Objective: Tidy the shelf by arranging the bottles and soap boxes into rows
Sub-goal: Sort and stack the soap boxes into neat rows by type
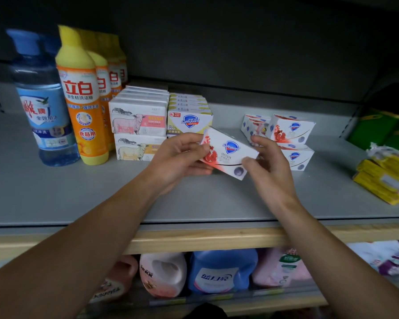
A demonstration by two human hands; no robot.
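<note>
Held box: a white-and-red soap box (228, 155) is up off the shelf (55, 194), mid-shelf, tilted, its long axis running from upper left down to lower right.
Left hand (182, 157): fingers curled round the box's left end.
Right hand (270, 162): thumb and fingers pinch its right end.
Target, by my guess: the gap on the shelf just right of the yellow-white boxes (189, 116).
Matching boxes (288, 134): loosely piled behind the right hand, askew.
Bottles (81, 97): upright near the left edge.
</note>
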